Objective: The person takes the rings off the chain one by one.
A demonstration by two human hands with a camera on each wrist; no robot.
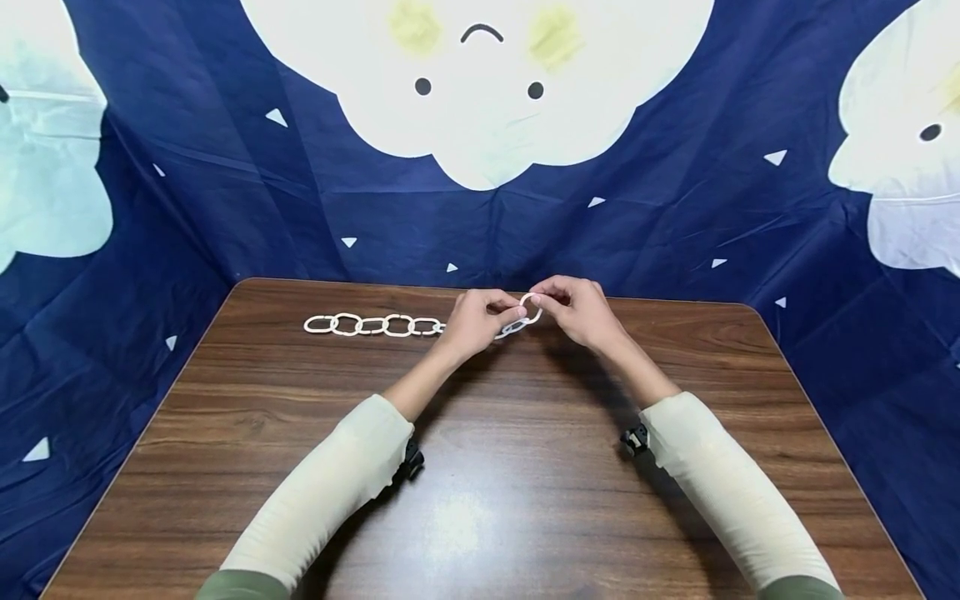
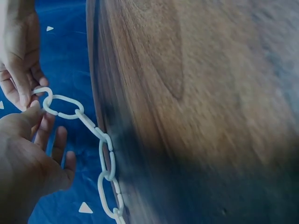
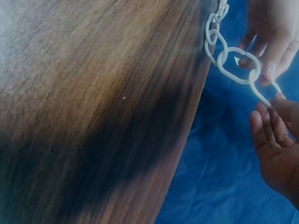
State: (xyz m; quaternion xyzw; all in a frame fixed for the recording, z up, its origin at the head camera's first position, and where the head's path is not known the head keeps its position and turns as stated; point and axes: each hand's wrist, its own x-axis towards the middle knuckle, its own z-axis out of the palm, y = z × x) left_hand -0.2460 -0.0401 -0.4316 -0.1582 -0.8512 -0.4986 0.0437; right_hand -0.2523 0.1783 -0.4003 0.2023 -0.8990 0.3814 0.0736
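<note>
A white plastic chain [image 1: 397,326] of several oval links lies along the far part of the table, its right end lifted. Both hands pinch the end link [image 1: 540,313] between thumb and fingertips. My left hand [image 1: 476,321] grips it from the left and covers part of the chain in the head view. From the right, my right hand [image 1: 579,310] holds the same link. The left wrist view shows raised links [image 2: 68,106] sloping down to the table edge. In the right wrist view, the end link [image 3: 261,95] hangs through its neighbour; fingers partly hide it.
The brown wooden table [image 1: 510,467] has its far edge close behind the hands. A dark blue cloth [image 1: 420,217] with white clouds and small triangles hangs behind and at both sides. Small black devices [image 1: 634,439] sit at the sleeve cuffs.
</note>
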